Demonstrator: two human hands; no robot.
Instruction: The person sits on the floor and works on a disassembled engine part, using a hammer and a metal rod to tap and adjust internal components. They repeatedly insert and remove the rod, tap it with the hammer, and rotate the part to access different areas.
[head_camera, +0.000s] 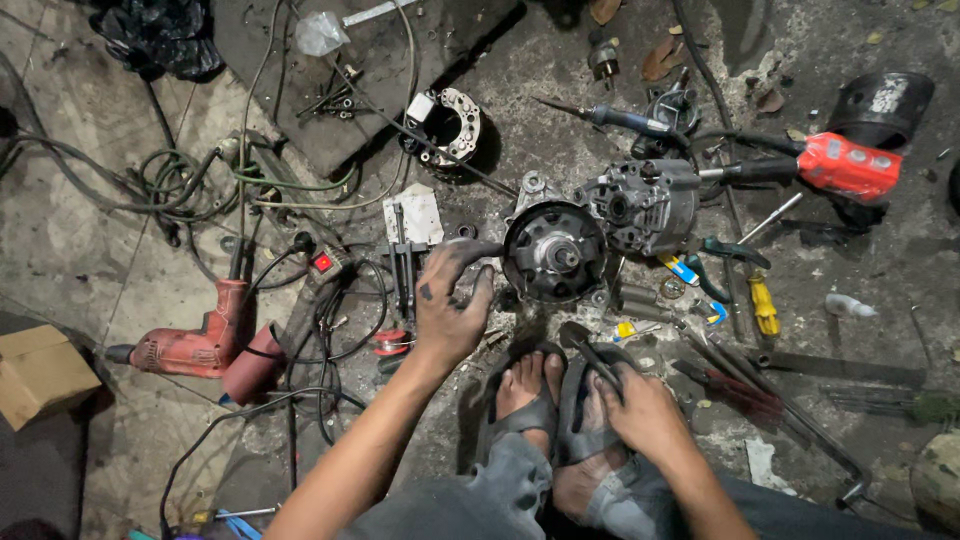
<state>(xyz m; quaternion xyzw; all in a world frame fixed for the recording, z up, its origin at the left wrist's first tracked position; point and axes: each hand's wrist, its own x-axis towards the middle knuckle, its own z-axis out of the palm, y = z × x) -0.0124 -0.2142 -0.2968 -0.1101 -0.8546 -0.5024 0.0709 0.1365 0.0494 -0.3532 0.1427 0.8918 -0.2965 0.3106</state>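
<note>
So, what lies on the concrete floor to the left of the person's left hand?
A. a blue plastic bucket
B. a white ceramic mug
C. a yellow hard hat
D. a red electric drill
D: a red electric drill lies on its side on the grey concrete floor, left of the left hand, which reaches toward the round dark metal alternator part.
</note>
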